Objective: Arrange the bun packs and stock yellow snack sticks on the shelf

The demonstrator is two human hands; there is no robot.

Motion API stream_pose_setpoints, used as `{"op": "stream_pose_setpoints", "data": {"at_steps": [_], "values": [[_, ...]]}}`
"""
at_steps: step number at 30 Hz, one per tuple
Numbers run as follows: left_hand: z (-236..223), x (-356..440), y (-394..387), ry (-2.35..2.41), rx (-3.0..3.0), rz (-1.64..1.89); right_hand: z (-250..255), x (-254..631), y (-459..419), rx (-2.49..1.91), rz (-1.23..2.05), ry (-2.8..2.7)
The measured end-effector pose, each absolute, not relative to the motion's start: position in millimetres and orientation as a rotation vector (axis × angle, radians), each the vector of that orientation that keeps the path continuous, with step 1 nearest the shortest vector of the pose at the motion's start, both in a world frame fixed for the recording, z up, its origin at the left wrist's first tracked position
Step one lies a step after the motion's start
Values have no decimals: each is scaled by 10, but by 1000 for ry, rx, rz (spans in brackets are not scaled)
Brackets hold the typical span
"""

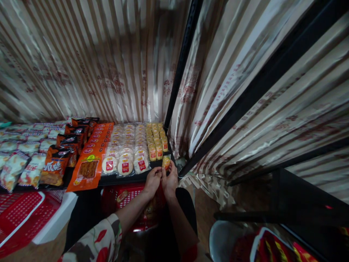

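Note:
My right hand grips a small yellow wrapped snack upright at the shelf's front right corner. Close beside it is my left hand, its fingers bent together near the bottom of the packet; what they pinch, if anything, is hidden. Just beyond my hands stand rows of matching yellow snack packets. To their left lie rows of round white crackers in clear wrappers with red labels. A red basket sits below my hands, with a few wrapped packets inside.
The black shelf also holds a long orange snack pack, orange and black bags and white bags. Pleated curtains and black metal posts close off the back and right. Another red basket is lower left.

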State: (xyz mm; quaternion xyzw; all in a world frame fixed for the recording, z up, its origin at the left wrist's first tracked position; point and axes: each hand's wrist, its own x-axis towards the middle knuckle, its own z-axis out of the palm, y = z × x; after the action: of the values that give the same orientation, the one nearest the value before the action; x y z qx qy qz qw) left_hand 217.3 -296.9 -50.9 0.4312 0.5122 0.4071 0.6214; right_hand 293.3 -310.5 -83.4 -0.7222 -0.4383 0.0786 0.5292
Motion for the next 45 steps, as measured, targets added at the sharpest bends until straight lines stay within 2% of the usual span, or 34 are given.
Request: {"op": "stream_pose_setpoints", "data": {"at_steps": [8,45], "values": [[-624,2236,-2852,1200,1092,950,-875,2923,-3015,-1760,158,-1017],[-617,2387,-2563,1112,1020,869,-846,3213,-2368,-1697,246,-999]]}}
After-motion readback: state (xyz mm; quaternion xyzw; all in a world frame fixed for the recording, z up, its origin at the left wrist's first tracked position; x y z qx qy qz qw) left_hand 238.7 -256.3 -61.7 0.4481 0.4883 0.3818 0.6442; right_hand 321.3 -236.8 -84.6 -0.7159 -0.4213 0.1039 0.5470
